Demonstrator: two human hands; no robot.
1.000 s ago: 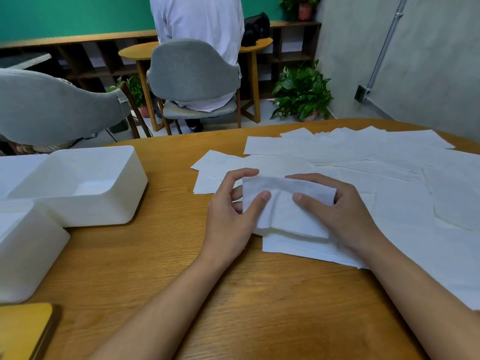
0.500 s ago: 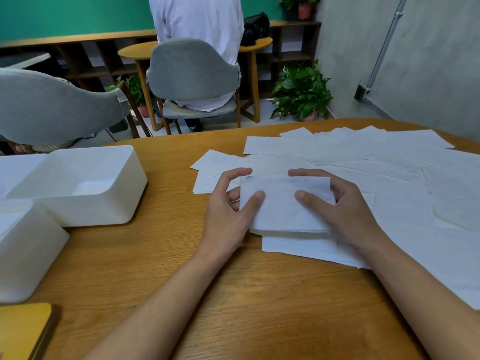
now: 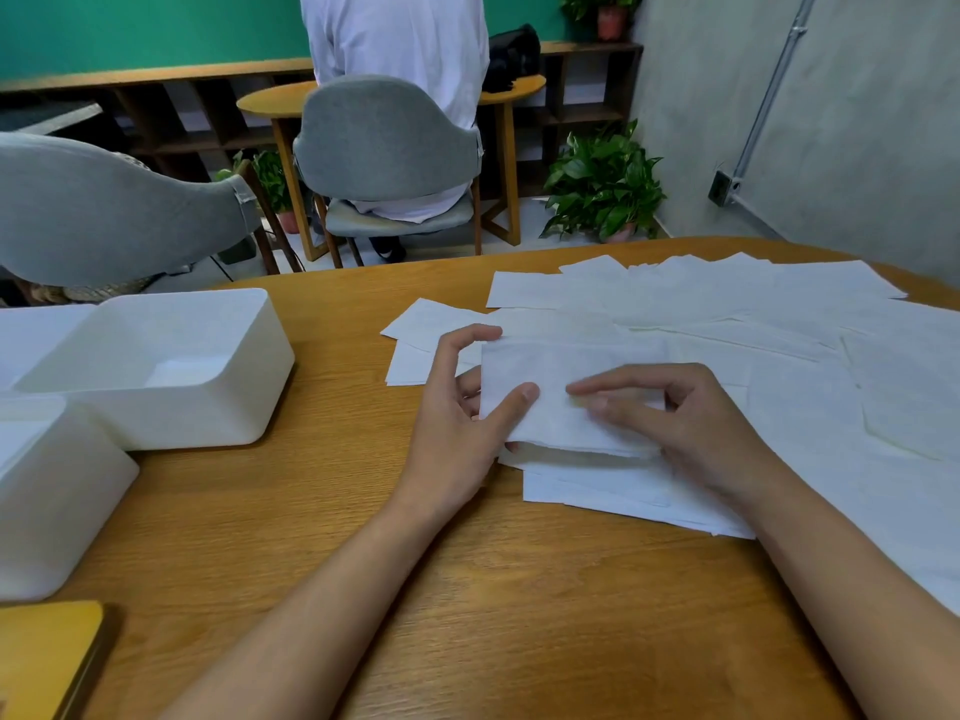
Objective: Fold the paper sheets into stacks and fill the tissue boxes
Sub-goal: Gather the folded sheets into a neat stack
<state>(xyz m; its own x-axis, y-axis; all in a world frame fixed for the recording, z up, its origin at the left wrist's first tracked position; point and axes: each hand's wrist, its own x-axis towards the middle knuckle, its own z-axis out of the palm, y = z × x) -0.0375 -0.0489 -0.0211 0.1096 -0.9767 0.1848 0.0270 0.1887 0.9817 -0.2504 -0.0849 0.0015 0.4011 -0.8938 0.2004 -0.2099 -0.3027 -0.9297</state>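
Observation:
A folded white paper sheet (image 3: 550,387) lies on top of several loose white sheets (image 3: 779,330) spread over the right half of the wooden table (image 3: 467,589). My left hand (image 3: 457,423) grips the folded sheet's left edge, thumb on top and fingers curled behind. My right hand (image 3: 675,423) rests on the sheet's right part, its fingertips pressing on the middle of the fold. An open white tissue box (image 3: 166,366) stands at the left, and a second white box (image 3: 47,485) sits nearer me at the left edge.
A yellow object (image 3: 47,657) lies at the near left corner. Beyond the table stand grey chairs (image 3: 384,142), one with a person in a white shirt (image 3: 400,39) seated facing away, and a potted plant (image 3: 602,189).
The folded sheet has been flattened down onto the pile. My right hand slid left across it, fingertips now near my left thumb. My left hand kept its grip on the left edge.

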